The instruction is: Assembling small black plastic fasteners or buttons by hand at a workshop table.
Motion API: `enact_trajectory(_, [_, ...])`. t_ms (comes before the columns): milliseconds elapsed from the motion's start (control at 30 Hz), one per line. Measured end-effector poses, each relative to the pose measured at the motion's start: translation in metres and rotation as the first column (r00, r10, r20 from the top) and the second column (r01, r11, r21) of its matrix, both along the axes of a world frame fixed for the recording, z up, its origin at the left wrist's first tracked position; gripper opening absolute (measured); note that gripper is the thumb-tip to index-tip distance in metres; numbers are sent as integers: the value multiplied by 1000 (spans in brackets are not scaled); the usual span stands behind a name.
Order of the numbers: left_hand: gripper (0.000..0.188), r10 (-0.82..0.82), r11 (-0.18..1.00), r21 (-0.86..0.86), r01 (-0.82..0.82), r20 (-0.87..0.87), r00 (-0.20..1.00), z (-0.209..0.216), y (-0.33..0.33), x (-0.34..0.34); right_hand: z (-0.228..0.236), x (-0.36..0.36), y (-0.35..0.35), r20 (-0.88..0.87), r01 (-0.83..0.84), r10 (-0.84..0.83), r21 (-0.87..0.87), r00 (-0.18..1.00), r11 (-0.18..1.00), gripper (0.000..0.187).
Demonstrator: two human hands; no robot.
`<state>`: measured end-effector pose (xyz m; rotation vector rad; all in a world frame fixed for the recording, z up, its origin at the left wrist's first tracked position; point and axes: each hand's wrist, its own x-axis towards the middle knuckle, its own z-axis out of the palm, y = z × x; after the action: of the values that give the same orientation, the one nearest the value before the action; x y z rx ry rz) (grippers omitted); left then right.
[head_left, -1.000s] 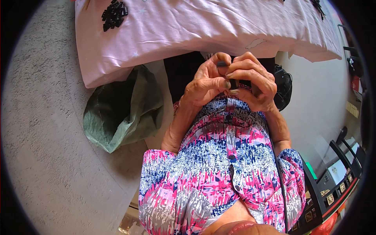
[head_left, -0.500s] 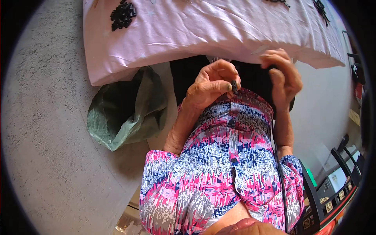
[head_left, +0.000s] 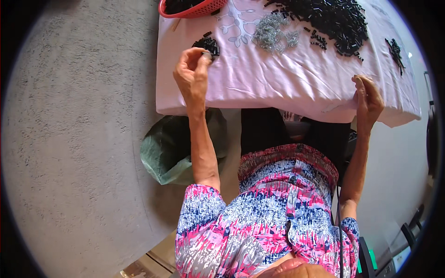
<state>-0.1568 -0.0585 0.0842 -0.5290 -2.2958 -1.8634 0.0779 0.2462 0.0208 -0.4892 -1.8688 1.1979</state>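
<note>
My left hand [head_left: 191, 73] is stretched out over a small pile of short black pieces [head_left: 207, 44] near the table's left edge. Its thumb and forefinger are pinched together; whether a black piece is between them cannot be told apart from the pile behind. My right hand [head_left: 369, 98] hovers at the table's front right, fingertips pressed together, and what they hold, if anything, is too small to see. Farther back lie a big heap of short black tube-like pieces [head_left: 331, 21] and a heap of small clear pieces [head_left: 271, 34].
A red basket [head_left: 194, 11] with dark contents stands at the table's far left. Thin black pieces [head_left: 396, 53] lie at the right. Pink cloth [head_left: 278, 83] covers the table. A green woven sack [head_left: 162, 153] stands open on the floor beside my left forearm.
Both hands have moved apart and forward: the left, which held a small black piece near my lap, to the small pile, the right toward the table's right side. More of the table shows.
</note>
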Motion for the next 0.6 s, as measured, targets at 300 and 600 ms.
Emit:
enact_trajectory(300, [12,119,944,-268,-191,-262,958,-18,-8,-66,10,-5,-5,-23,-38,41,144,999,989,7])
enact_trajectory(600, [11,-35,968,-251,-29,-247,968,-3,47,-18,12,-4,-3,-63,-14,24,151,998,988,6])
